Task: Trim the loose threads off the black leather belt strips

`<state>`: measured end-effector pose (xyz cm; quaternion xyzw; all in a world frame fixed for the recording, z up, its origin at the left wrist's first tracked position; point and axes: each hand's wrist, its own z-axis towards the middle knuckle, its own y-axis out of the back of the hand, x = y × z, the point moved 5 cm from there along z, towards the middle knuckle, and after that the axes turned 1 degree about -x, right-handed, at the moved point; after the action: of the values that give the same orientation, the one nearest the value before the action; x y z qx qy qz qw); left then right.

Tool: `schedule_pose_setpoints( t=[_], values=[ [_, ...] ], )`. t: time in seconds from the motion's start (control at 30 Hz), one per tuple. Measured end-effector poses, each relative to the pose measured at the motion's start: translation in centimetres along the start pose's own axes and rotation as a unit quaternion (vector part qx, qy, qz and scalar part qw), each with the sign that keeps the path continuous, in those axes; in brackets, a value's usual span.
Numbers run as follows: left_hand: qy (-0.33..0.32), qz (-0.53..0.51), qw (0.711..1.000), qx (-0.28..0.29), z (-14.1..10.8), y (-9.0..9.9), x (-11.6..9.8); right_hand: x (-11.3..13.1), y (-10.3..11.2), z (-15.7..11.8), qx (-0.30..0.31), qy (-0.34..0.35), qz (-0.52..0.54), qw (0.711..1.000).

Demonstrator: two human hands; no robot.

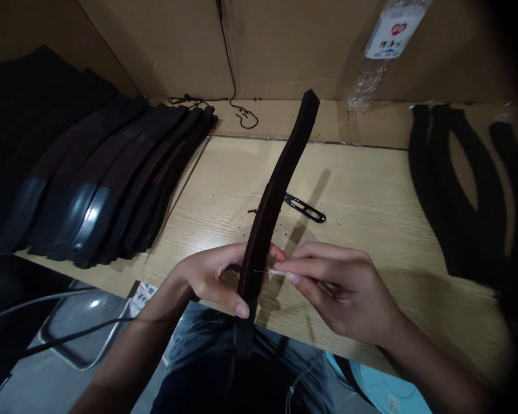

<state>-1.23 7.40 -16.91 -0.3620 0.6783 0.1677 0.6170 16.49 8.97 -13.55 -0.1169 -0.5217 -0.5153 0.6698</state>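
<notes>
A long, slightly curved black strip [270, 201], with a ribbed or stitched reddish-dark middle section, stands tilted over the table edge. My left hand [216, 282] is closed around its lower part, thumb in front and fingers behind. My right hand [341, 287] pinches a thin needle-like tool [276, 272] with a whitish grip between thumb and fingers. Its fine tip points left and reaches the strip's right side; whether it goes in I cannot tell. Beyond the strip, a pair of black thread snips [308, 209] lies on the table, partly hidden by it.
Many similar black strips [99, 190] lie overlapped at left, and several more black strips [457, 190] lie at right. A clear plastic bottle [392, 34] stands at the back. A black cord [228, 52] hangs down the cardboard wall [285, 52]. Dark crumbs dot the wooden table [362, 190].
</notes>
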Motion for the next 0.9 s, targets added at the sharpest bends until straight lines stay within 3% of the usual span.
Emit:
schedule_pose_setpoints(
  t=[0.63, 0.9],
  values=[
    [-0.016, 0.047, 0.999, 0.014, 0.13, 0.49, 0.07, 0.03, 0.09, 0.40, 0.003, -0.007, 0.013, 1.000],
    [-0.029, 0.040, 0.998, -0.034, 0.16, 0.37, -0.26, 0.05, 0.05, 0.15, -0.006, -0.022, -0.043, 0.999]
  ],
)
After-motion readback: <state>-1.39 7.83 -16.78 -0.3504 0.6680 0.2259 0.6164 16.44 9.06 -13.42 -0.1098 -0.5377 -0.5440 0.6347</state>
